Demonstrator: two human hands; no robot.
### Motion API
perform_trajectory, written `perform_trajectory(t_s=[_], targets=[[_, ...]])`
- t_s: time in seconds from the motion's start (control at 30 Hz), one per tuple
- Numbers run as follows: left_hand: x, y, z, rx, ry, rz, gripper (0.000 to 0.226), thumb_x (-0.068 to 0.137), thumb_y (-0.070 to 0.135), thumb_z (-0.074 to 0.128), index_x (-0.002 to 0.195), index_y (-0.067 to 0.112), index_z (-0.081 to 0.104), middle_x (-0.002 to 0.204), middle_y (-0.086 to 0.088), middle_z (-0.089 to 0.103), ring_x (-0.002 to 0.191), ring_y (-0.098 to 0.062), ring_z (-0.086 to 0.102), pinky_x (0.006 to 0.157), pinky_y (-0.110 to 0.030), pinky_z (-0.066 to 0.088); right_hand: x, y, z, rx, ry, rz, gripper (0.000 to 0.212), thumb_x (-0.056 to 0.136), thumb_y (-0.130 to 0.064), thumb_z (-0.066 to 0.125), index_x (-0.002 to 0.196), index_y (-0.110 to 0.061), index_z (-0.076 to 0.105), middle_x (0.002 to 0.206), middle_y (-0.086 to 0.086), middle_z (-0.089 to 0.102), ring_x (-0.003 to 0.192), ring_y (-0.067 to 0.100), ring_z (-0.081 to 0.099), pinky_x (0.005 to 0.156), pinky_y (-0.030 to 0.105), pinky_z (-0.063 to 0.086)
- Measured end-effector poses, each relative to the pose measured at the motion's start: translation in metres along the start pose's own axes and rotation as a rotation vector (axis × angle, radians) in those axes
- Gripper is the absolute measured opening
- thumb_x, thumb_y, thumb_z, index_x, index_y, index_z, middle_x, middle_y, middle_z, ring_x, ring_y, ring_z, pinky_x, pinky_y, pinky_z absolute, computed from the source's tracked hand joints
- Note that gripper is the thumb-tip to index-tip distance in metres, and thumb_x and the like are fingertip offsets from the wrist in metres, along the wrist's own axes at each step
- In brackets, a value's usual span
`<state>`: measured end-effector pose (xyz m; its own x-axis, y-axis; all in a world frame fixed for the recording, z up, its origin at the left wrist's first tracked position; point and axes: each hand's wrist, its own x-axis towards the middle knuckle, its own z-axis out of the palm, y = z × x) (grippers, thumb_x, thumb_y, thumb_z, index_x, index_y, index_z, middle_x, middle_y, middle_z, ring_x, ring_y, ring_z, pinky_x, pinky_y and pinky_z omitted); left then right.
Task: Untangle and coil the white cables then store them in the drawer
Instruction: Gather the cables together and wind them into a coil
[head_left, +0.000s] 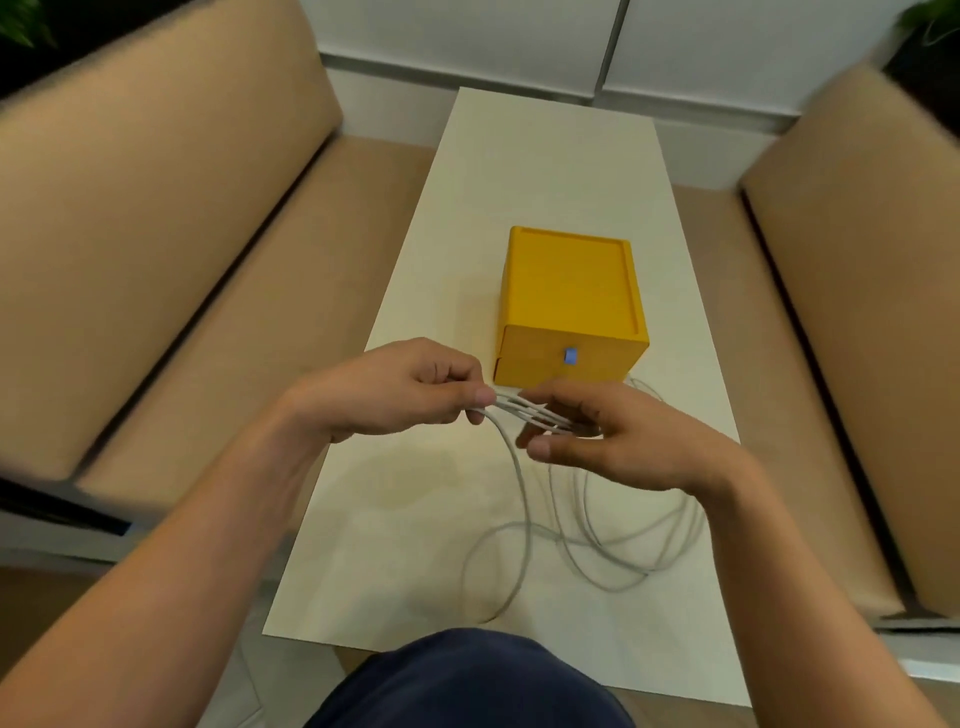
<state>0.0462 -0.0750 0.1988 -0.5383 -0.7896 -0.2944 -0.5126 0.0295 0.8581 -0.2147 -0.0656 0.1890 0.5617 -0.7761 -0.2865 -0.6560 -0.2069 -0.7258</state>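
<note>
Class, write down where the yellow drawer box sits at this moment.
In the head view, the yellow drawer box stands on the white table, right of centre, just beyond the left hand and right hand holding the white cables.

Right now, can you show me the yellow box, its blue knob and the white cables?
yellow box (571, 283): head view, its top face.
blue knob (570, 356): head view, its middle.
white cables (527, 519): head view, a hanging strand.
</note>
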Motion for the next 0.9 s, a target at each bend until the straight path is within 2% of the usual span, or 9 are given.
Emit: perform_trajectory(t_s=[0.17, 0.3, 0.4, 0.47, 0.53, 0.6, 0.7, 0.8, 0.9], targets=[[0.001, -0.002, -0.001, 0.085, 0.009, 0.033, 0.029, 0.103, 0.038, 0.058, 0.087, 0.016, 0.066, 0.056, 0.007, 0.048, 0.057, -0.016, 0.034, 0.051, -0.027, 0.028, 0.006, -0.02, 0.016, 0.215, 0.083, -0.003, 0.016, 0.105, -0.026, 0.055, 0.105, -0.018, 0.069, 0.094, 0.001, 0.079, 0.087, 0.014, 0.076, 0.081, 0.026, 0.058], [0.0, -0.006, -0.004, 0.063, 0.062, 0.07, 0.023, 0.099, 0.046, 0.061, 0.089, 0.026, 0.06, 0.059, 0.004, 0.054, 0.059, -0.018, 0.04, 0.057, -0.037, 0.03, 0.004, -0.023, 0.03, 0.314, 0.071, 0.032, 0.025, 0.103, -0.032, 0.058, 0.122, -0.017, 0.064, 0.105, -0.002, 0.078, 0.093, 0.015, 0.076, 0.087, 0.035, 0.061], [0.001, -0.004, -0.008, 0.088, 0.107, 0.097, 0.022, 0.098, 0.047, 0.061, 0.089, 0.026, 0.059, 0.059, 0.004, 0.056, 0.057, -0.016, 0.042, 0.056, -0.036, 0.032, 0.009, -0.021, 0.043, 0.324, 0.107, 0.023, 0.021, 0.104, -0.028, 0.058, 0.115, -0.012, 0.066, 0.089, 0.0, 0.077, 0.086, 0.014, 0.076, 0.09, 0.041, 0.059], [0.003, -0.002, -0.01, 0.117, 0.099, 0.087, 0.021, 0.099, 0.044, 0.06, 0.091, 0.025, 0.058, 0.061, 0.005, 0.059, 0.053, -0.012, 0.04, 0.053, -0.031, 0.032, 0.011, -0.02, 0.038, 0.283, 0.181, 0.026, 0.018, 0.104, -0.025, 0.059, 0.107, -0.011, 0.07, 0.074, 0.003, 0.071, 0.07, 0.013, 0.073, 0.077, 0.039, 0.057], [0.003, -0.001, -0.01, 0.073, 0.042, 0.023, 0.02, 0.101, 0.041, 0.06, 0.094, 0.022, 0.056, 0.063, 0.004, 0.061, 0.051, -0.01, 0.036, 0.051, -0.03, 0.028, 0.011, -0.02, 0.023, 0.09, 0.241, 0.02, 0.015, 0.101, -0.03, 0.064, 0.099, -0.019, 0.074, 0.07, 0.001, 0.068, 0.058, 0.005, 0.061, 0.06, 0.03, 0.049], [0.004, -0.001, -0.007, -0.041, -0.018, -0.032, 0.021, 0.102, 0.038, 0.06, 0.097, 0.017, 0.054, 0.067, 0.0, 0.063, 0.052, -0.011, 0.033, 0.051, -0.031, 0.025, 0.007, -0.022, 0.005, -0.071, 0.281, 0.034, 0.015, 0.096, -0.039, 0.069, 0.091, -0.026, 0.075, 0.067, -0.003, 0.063, 0.054, 0.005, 0.05, 0.054, 0.027, 0.038], [0.004, -0.001, -0.004, -0.199, -0.03, -0.05, 0.021, 0.1, 0.031, 0.063, 0.096, 0.013, 0.052, 0.075, -0.008, 0.071, 0.056, -0.015, 0.032, 0.048, -0.026, 0.023, 0.003, -0.027, -0.008, -0.045, 0.223, 0.03, 0.023, 0.096, -0.046, 0.066, 0.088, -0.028, 0.076, 0.068, 0.006, 0.058, 0.052, 0.006, 0.041, 0.051, 0.026, 0.032], [0.004, -0.003, -0.001, -0.297, 0.007, -0.071, 0.021, 0.095, 0.029, 0.068, 0.092, 0.013, 0.053, 0.086, -0.015, 0.078, 0.055, -0.014, 0.047, 0.047, -0.022, 0.033, 0.004, -0.03, -0.008, 0.049, 0.206, 0.016, 0.021, 0.098, -0.042, 0.064, 0.089, -0.029, 0.077, 0.066, 0.01, 0.053, 0.053, 0.009, 0.038, 0.05, 0.026, 0.029], [0.003, -0.008, 0.001, -0.397, 0.012, -0.079, 0.022, 0.087, 0.029, 0.071, 0.089, 0.013, 0.056, 0.092, -0.017, 0.078, 0.067, -0.021, 0.068, 0.057, -0.027, 0.054, 0.008, -0.028, -0.001, 0.082, 0.222, 0.028, 0.021, 0.099, -0.037, 0.064, 0.086, -0.027, 0.077, 0.056, -0.007, 0.045, 0.051, 0.007, 0.034, 0.049, 0.021, 0.027]])
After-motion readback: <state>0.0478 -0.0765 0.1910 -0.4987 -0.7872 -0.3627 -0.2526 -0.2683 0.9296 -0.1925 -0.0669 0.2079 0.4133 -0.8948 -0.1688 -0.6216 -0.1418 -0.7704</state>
